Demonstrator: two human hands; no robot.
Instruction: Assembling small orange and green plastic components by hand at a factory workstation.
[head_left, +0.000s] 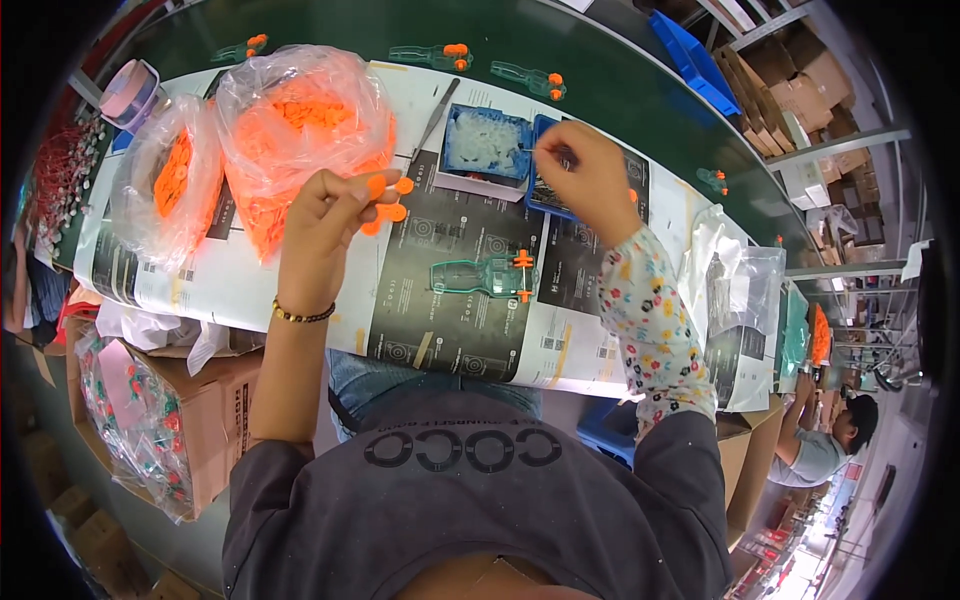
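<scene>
My left hand [330, 207], raised over the table, is closed on several small orange round plastic pieces [393, 212], one pair joined by a short pale axle. My right hand [583, 172] pinches a thin pin-like piece [528, 150] at the right edge of a blue tray [487, 142] of whitish, frosty-looking material. Part of a second blue tray [540, 195] shows under the right hand; its contents are mostly hidden. Between my forearms a translucent teal plastic part [470, 276] with orange ends lies on the printed sheet.
Large clear bags of orange pieces [305, 125] stand left. Metal tweezers [437, 115] lie behind the left hand. More teal parts [430, 56] sit on the green surface [600, 60] beyond. Clear plastic bags [735, 275] lie right. Below left is a cardboard box [215, 420]; a co-worker [825, 445] is far right.
</scene>
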